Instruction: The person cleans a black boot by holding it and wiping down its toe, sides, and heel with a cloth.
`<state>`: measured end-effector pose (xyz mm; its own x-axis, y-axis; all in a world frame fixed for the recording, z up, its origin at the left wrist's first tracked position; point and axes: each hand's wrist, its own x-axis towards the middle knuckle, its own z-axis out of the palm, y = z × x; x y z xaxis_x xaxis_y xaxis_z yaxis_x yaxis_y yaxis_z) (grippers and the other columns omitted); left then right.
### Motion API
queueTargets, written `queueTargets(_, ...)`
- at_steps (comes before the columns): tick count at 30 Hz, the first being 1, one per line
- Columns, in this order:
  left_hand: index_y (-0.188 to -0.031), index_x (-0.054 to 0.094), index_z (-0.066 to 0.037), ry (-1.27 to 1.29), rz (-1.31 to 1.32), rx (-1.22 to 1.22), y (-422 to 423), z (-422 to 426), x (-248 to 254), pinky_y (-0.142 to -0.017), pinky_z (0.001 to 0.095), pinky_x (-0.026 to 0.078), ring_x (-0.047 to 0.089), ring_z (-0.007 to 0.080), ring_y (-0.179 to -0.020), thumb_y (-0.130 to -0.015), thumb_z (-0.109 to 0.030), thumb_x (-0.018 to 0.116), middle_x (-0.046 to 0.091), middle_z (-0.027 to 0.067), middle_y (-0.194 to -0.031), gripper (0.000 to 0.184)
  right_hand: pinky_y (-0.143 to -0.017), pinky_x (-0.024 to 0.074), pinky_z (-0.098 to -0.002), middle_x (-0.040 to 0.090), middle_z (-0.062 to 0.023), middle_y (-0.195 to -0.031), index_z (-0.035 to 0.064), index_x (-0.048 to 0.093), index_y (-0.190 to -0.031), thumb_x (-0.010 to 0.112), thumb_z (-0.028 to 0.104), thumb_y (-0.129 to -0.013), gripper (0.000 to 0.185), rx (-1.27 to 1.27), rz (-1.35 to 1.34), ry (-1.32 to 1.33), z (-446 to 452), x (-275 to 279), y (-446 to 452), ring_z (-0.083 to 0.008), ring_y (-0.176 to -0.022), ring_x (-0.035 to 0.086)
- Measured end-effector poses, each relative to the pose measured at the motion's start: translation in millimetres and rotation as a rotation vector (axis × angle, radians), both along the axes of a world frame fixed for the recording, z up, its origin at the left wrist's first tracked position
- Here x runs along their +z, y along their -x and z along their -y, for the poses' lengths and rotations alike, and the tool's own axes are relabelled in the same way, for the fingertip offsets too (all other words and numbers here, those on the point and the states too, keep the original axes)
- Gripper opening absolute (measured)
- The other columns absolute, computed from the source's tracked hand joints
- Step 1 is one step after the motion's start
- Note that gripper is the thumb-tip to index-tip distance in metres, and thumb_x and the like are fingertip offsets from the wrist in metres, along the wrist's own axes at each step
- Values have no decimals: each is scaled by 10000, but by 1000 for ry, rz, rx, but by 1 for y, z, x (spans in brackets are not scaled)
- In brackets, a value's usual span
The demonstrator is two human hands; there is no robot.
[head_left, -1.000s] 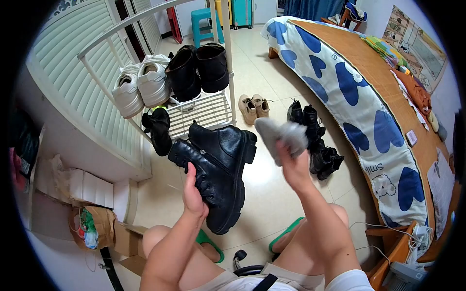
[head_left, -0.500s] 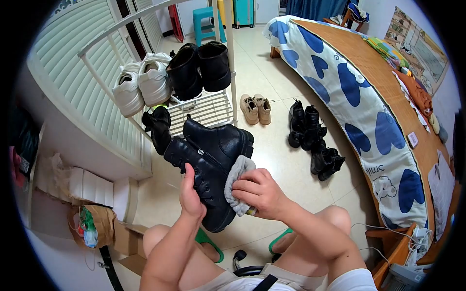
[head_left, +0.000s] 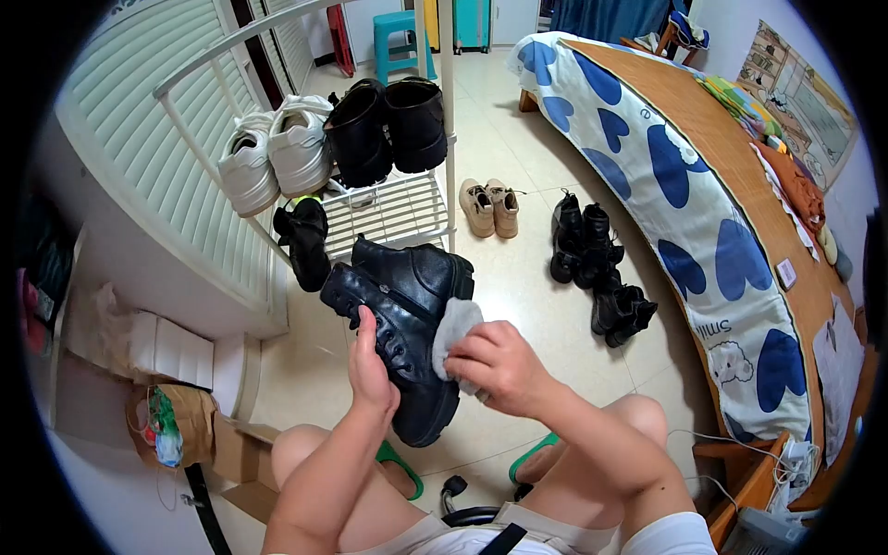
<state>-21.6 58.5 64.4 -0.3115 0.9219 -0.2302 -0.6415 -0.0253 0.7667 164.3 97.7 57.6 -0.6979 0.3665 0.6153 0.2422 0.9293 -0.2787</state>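
Note:
A black lace-up boot (head_left: pixel 404 324) is tilted in front of me, its toe pointing down toward me. My left hand (head_left: pixel 373 370) holds it from the left, with the thumb up by the laces and the other fingers hidden behind the boot. In my right hand (head_left: pixel 490 365) is a grey cloth (head_left: pixel 455 338), pinched between bent fingers. The cloth lies against the right side of the boot, along the sole edge.
A white rack (head_left: pixel 388 211) holds white sneakers (head_left: pixel 301 153) and black shoes (head_left: pixel 416 125). Beige shoes (head_left: pixel 490 208) and several black boots (head_left: pixel 592 250) stand on the floor. At right is a bed (head_left: pixel 666 166); at lower left, a paper bag (head_left: pixel 190 425).
My right hand has brought the grey cloth from the right, off the boot, onto the boot's side. The boot has shifted slightly in my left hand. The camera view has moved a little.

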Motion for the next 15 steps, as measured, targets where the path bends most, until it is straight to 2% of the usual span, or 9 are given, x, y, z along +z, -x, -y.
queueTargets(3,-1196,562,8,0,-6,-39,4,1,-7,-883,352,527,656,222,-993,-1004,-446,417,649,119,-1135,514,-819,433,-380,605,-20,-1004,112,631,-928,655,130,-663,266,-28,10,-81,-5,-2,-2,-231,-957,554)
queueTargets(5,-1182,569,10,-7,-33,-88,0,2,-8,-871,350,532,661,220,-977,-1005,-436,421,655,119,-1118,502,-849,418,-388,607,-5,-996,124,634,-925,620,176,-719,213,-150,8,-163,-20,0,-7,-215,-941,560)
queueTargets(9,-1150,587,10,-26,-127,-103,-7,6,-1,-846,340,542,670,213,-945,-1003,-417,437,663,118,-1093,476,-847,406,-383,595,3,-944,138,643,-909,644,144,-701,209,-366,-29,-240,-39,12,-12,-203,-903,558)
queueTargets(11,-1144,591,9,-43,-128,-95,-7,7,-1,-842,337,542,670,209,-943,-1002,-414,441,663,117,-1092,471,-838,413,-391,593,-2,-937,134,641,-906,654,132,-688,218,-347,-39,-185,-37,11,-9,-214,-898,559)
queueTargets(14,-1146,588,8,-47,-113,-54,-4,6,-3,-839,336,543,669,204,-941,-1000,-417,443,664,113,-1087,472,-820,429,-394,583,-23,-937,122,637,-903,648,112,-683,221,-151,-3,-90,-24,8,-8,-232,-929,559)
queueTargets(15,-1136,592,8,-38,-77,-27,-2,4,-3,-828,330,543,671,199,-929,-1000,-418,443,668,109,-1071,471,-834,425,-403,606,-17,-949,126,655,-919,665,115,-645,274,-102,10,-68,-15,9,-6,-233,-910,567)
